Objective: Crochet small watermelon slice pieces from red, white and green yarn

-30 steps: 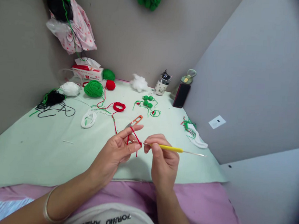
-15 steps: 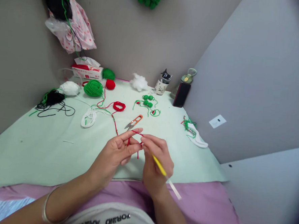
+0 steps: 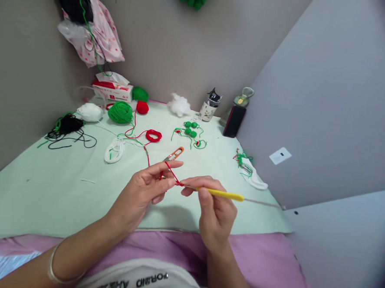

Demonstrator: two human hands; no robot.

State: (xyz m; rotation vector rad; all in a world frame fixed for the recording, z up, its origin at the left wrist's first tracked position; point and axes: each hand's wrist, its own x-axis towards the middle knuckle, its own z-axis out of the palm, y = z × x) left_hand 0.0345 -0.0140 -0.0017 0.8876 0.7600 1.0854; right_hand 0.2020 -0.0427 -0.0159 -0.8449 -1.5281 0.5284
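My left hand (image 3: 147, 191) pinches a small piece of red yarn (image 3: 178, 183) between thumb and fingers, with a strand running taut over the raised index finger. In my right hand (image 3: 216, 206) is a crochet hook (image 3: 223, 194) with a yellow handle, held almost level; its tip meets the red stitches beside my left thumb. The strand trails back past the fingers to a red yarn coil (image 3: 154, 136). Just beyond my left index finger lie orange-handled thread snips (image 3: 176, 153), their blades partly hidden by the hand.
Green crocheted pieces (image 3: 190, 131) lie past the snips. Farther left are a white yarn coil (image 3: 114, 151), a green yarn ball (image 3: 120, 112) and tangled black yarn (image 3: 66, 127). At the back stand white stuffing (image 3: 179, 105), a jar (image 3: 209, 108) and a phone (image 3: 234, 121) against a bottle.
My right hand has moved right and turned the crochet hook from a steep slant to nearly level. The red strand now stretches from my left index finger down to the hook tip.
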